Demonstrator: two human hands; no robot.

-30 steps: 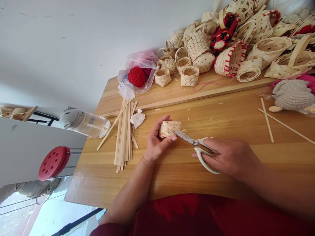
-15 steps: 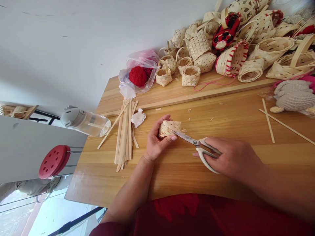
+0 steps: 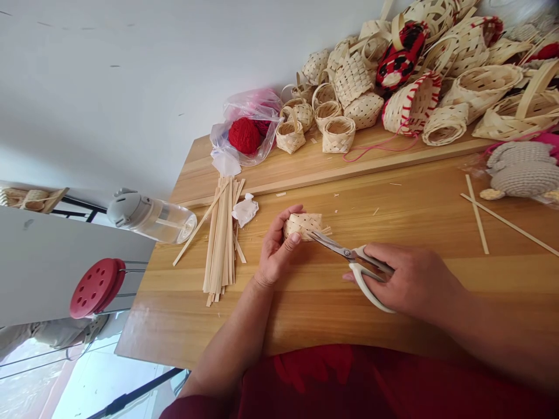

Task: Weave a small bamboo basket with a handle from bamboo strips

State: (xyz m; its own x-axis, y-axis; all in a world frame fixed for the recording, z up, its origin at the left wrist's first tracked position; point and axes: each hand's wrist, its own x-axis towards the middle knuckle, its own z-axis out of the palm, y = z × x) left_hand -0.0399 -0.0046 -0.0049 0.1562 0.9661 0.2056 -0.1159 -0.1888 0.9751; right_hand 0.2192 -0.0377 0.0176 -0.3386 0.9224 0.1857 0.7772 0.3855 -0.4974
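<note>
A small woven basket (image 3: 304,223) of pale wood strips lies in my left hand (image 3: 278,247), with the thumb over its near side and the fingers around the back. Short strip ends stick out at its right. My right hand (image 3: 406,279) grips white-handled scissors (image 3: 348,254) through the loops. The blades are slightly parted and their tips reach the strip ends at the basket's lower right. Whether a strip lies between the blades is too small to tell.
Flat wood strips (image 3: 220,244) lie in a bundle left of my hands, beside crumpled white paper (image 3: 245,210) and a clear bottle (image 3: 152,216). Finished baskets (image 3: 338,134) and red yarn (image 3: 245,135) in a plastic bag stand on the raised back board. Two loose strips (image 3: 478,218) cross at right.
My left thumb has shifted up and left onto the basket's side. The basket has turned slightly. The scissor handles have spread a little wider, with the lower loop moving down.
</note>
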